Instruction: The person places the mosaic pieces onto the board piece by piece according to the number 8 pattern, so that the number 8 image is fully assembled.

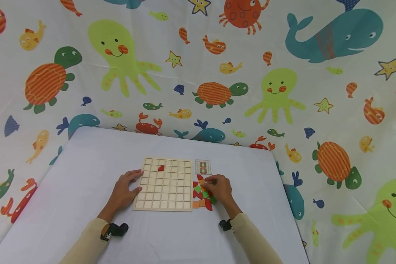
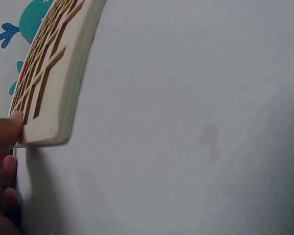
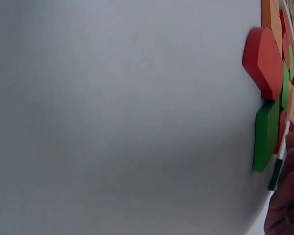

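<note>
A square wooden grid board (image 1: 165, 210) lies on the table, with one red quarter-round piece (image 1: 161, 168) in an upper cell. My left hand (image 1: 123, 190) touches the board's left edge, its thumb and forefinger spread along it; in the left wrist view the thumb (image 2: 7, 132) meets the edge near a corner. My right hand (image 1: 220, 190) is over a pile of red, green and orange pieces right of the board. Its fingertips are beside an orange piece (image 1: 202, 182); whether they pinch it is unclear. The right wrist view shows a red piece (image 3: 264, 61) and a green piece (image 3: 266, 134) near its fingers.
A small printed pattern card (image 1: 202, 167) lies above the pile, beside the board's upper right corner. White covering spreads over the table (image 1: 171, 238). A curtain (image 1: 184, 128) with printed sea animals hangs behind the far edge.
</note>
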`<state>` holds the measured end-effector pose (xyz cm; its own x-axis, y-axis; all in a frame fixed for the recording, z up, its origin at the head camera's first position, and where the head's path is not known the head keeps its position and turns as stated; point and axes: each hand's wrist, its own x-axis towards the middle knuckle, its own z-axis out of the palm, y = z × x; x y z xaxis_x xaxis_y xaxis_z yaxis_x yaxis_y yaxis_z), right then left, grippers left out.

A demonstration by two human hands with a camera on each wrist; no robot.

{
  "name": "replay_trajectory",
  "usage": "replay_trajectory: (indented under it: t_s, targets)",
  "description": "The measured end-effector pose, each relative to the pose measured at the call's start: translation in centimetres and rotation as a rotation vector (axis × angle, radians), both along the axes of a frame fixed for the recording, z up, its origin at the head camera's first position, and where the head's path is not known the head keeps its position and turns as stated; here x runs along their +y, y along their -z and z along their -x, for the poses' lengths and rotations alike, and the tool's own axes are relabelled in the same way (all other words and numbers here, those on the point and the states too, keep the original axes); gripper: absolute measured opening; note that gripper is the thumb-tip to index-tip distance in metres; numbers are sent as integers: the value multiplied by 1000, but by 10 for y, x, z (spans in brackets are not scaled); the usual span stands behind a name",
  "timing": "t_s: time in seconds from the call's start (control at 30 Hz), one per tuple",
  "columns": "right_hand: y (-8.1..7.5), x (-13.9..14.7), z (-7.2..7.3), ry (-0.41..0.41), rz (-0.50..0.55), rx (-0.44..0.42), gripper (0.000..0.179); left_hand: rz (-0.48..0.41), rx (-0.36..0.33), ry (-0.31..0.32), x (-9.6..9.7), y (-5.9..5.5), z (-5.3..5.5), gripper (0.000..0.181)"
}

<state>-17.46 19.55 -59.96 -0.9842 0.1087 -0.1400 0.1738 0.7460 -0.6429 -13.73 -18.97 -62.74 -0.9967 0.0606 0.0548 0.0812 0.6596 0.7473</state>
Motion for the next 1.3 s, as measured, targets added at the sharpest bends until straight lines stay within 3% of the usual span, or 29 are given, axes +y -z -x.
replay_trajectory:
  t_s: [0.2,0.43,0.57,0.83,1.3]
  targets:
    - [2,-8,1,12,-55,9,28,-1,0,-3,0,2,1,61]
    - [2,-9,0,-11,-58,27,17,-4,59,4,0,4,0,60]
    - [0,-11,0,-16,-51,13,18,-9,57,13,-1,3,-1,61]
    - [-4,-13,0,-19,6,-36,23,-14,49,10,-2,5,0,60]
    - [2,-10,1,-95,189,69,16,-6,70,5,0,5,-1,58]
